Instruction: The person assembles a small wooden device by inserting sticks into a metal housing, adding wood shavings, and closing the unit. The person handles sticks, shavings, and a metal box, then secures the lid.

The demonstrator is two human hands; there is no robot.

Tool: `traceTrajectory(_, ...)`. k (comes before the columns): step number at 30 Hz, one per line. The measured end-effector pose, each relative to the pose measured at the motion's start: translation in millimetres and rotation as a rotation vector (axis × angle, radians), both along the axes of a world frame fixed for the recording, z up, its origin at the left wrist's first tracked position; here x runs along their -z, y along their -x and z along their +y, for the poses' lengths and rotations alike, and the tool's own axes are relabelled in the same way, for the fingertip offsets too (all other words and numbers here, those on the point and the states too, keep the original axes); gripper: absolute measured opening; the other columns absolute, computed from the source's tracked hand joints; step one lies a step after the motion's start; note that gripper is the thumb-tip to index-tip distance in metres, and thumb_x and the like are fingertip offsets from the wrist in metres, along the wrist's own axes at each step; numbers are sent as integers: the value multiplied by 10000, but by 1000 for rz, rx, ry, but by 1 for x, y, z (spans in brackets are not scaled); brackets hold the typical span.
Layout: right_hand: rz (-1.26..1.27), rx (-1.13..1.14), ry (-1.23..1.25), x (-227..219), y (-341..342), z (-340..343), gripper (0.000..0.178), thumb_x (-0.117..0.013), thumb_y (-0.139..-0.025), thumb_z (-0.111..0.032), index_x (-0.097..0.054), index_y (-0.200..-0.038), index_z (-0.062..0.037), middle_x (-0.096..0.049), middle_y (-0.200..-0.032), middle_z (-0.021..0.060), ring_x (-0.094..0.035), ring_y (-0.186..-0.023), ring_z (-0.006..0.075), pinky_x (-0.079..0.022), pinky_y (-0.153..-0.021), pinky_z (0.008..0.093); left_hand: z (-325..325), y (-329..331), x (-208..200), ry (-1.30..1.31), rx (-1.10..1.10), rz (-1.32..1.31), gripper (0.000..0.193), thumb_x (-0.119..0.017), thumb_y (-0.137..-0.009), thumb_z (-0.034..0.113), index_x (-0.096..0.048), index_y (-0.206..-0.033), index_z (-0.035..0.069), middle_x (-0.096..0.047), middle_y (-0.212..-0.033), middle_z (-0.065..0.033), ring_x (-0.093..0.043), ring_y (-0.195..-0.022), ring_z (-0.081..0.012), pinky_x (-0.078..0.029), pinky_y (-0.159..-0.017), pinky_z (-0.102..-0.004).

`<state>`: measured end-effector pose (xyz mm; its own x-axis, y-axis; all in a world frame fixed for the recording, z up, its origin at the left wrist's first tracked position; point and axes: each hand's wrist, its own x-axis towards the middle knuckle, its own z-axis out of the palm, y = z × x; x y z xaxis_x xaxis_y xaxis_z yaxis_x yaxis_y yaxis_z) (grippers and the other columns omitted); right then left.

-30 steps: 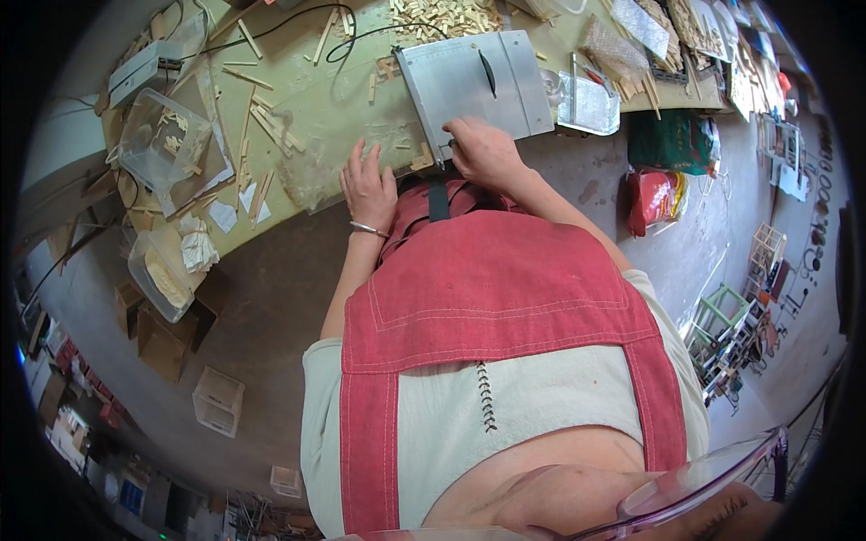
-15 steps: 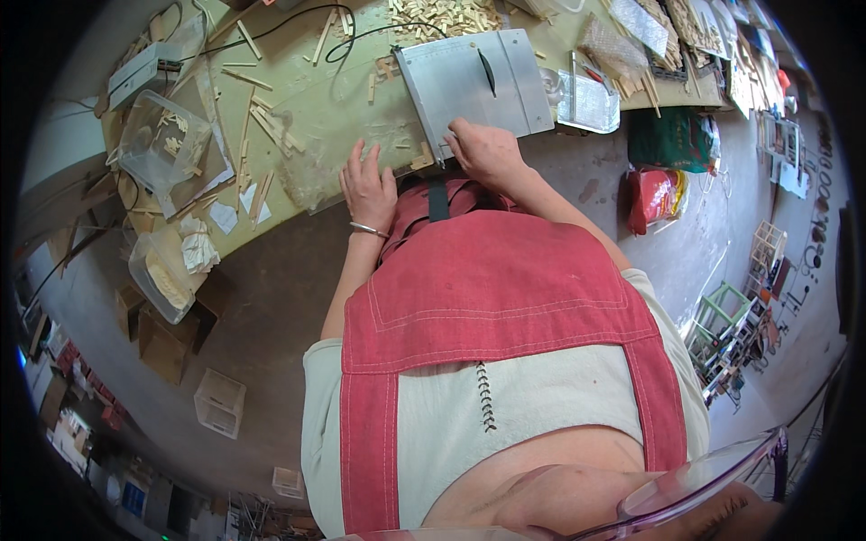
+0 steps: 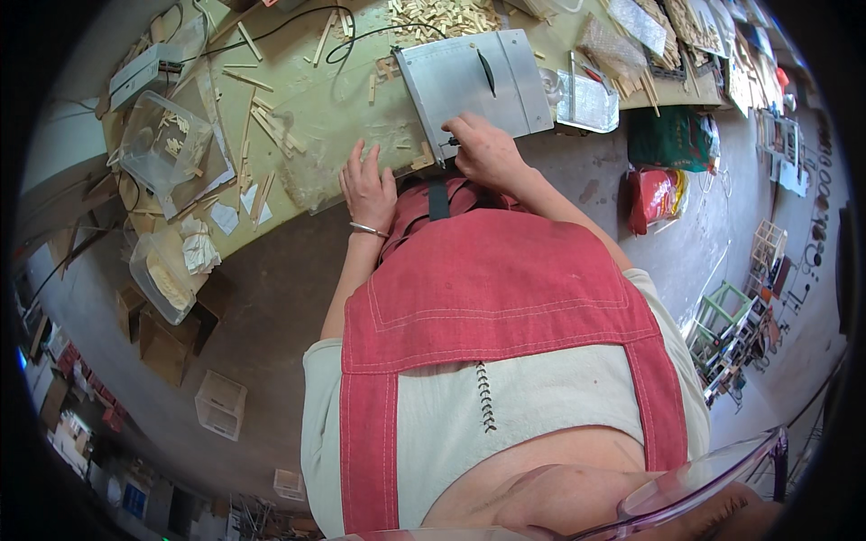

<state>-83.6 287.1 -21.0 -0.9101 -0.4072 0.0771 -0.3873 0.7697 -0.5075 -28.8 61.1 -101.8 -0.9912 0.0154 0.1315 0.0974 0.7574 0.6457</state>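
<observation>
My right hand (image 3: 487, 151) is curled at the near left corner of a silver metal-topped machine (image 3: 460, 77). Its fingertips pinch a small black part (image 3: 453, 142), perhaps a knob, mostly covered by the fingers. The machine's flat top has a dark, narrow slot with a blade-like piece. To the left, my left hand (image 3: 368, 187) rests at the table's near edge, fingers stretched out and holding nothing. Small light wood pieces (image 3: 420, 157) lie between that hand and the machine.
The green-topped table (image 3: 307, 108) carries thin wood sticks (image 3: 275, 126), a heap of small wood pieces (image 3: 442, 16) and a black cable (image 3: 361, 38). A clear plastic bin (image 3: 167, 144) stands at left. Green (image 3: 669, 140) and red bags (image 3: 654, 198) sit on the floor at right.
My right hand's fingers have lifted and shifted slightly, and the small black part beneath them now shows. The left hand and the machine have stayed put.
</observation>
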Motion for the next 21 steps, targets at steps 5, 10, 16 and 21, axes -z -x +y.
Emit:
traceTrajectory(5,-154,33,-134,4,-2,5,168,-566,-820,-48,-564,-988,-57,-583,-906,135,-608,-858,351,-506,-712,447,2,-1,0,4,3,-6,439,-654,-819,108,-577,-1246,37,-473,-1379,-162,-486,-1183,-361,-370,-1021,-467)
traceTrajectory(10,-157,-32,-64,0,5,10,192,-557,-810,-29,-570,-997,-67,-557,-961,127,-597,-918,334,-504,-747,429,7,1,1,8,-24,-1,436,-652,-816,107,-582,-1241,36,-477,-1378,-162,-487,-1190,-355,-370,-1020,-468)
traceTrajectory(16,-247,7,52,-20,28,24,141,-572,-856,-93,-581,-995,-69,-561,-962,138,-595,-912,351,-497,-763,438,20,4,-12,11,-115,-46,433,-644,-827,109,-577,-1248,30,-467,-1386,-169,-474,-1213,-362,-353,-1036,-467)
traceTrajectory(21,-152,147,129,-6,84,28,144,-588,-910,-182,-599,-987,-61,-613,-955,154,-617,-882,359,-496,-754,443,28,0,-16,21,-194,-57,444,-641,-830,102,-571,-1262,30,-462,-1395,-166,-460,-1248,-350,-333,-1066,-473)
